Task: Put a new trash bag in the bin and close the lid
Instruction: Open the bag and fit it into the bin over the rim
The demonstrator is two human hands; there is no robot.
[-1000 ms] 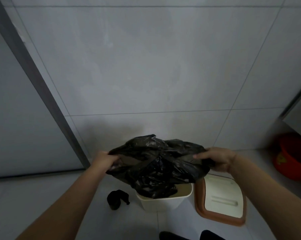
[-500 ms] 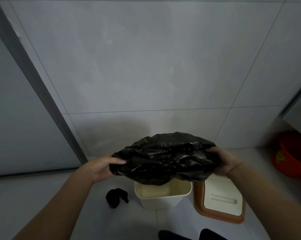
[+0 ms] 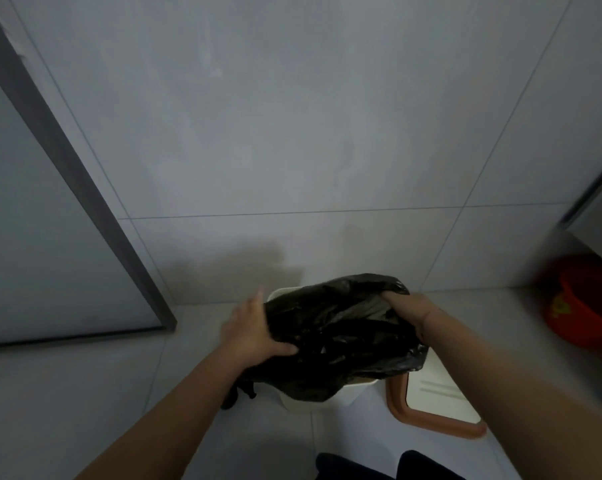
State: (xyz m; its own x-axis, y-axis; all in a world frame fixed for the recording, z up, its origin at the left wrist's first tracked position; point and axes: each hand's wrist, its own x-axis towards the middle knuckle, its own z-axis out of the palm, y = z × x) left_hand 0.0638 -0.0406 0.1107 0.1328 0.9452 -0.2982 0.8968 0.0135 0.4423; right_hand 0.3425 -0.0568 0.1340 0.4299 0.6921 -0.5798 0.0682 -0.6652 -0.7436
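A black trash bag is spread over the top of a small cream bin on the floor by the wall. My left hand grips the bag's left edge at the bin's left rim. My right hand holds the bag's right edge, fingers tucked inside the opening. The bag covers most of the bin mouth, so only the far left rim and the front wall show. The bin's lid, cream with a brown frame, lies flat on the floor just right of the bin.
A small black crumpled object lies on the floor left of the bin, partly behind my left forearm. A red basin sits at the right under a cabinet. A grey door frame runs along the left. My dark shoes are at the bottom edge.
Both hands have come down with the bag, from held above the bin to stretched over its mouth. The view has tilted down and closer.
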